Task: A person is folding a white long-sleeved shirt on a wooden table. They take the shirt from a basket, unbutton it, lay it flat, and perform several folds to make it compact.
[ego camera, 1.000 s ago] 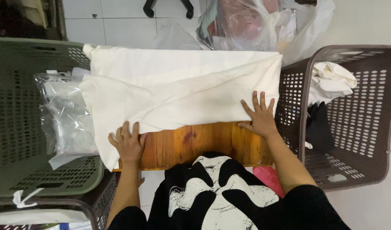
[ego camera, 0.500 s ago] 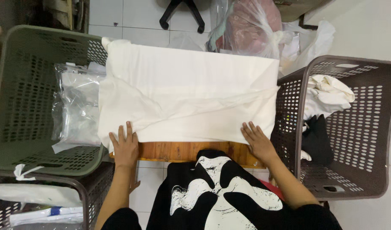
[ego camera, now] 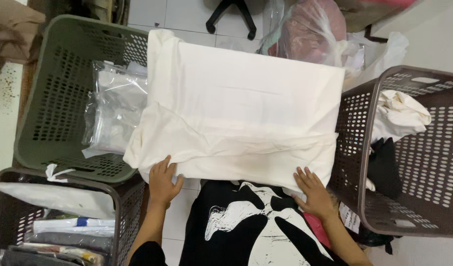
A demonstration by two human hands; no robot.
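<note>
I have a cream-white cloth spread out in front of me, folded over on itself so a loose flap runs slantwise across its near half, and it reaches from the green basket on my left to the brown basket on my right. My left hand lies at the cloth's near left edge with the fingers curled onto the hem, pinching it lightly. My right hand rests flat at the near right edge, fingers spread wide and touching the cloth, gripping nothing. The bench under the cloth is hidden by it. The green basket to the far left holds clear plastic bags that lie just beside the cloth's left edge. Near left, a dark brown basket is filled with packed items and a white bag. On the right, the brown perforated basket holds a crumpled white garment and something dark beneath it. Beyond the far edge of the cloth sits a clear bag of reddish material on the tiled floor.
</note>
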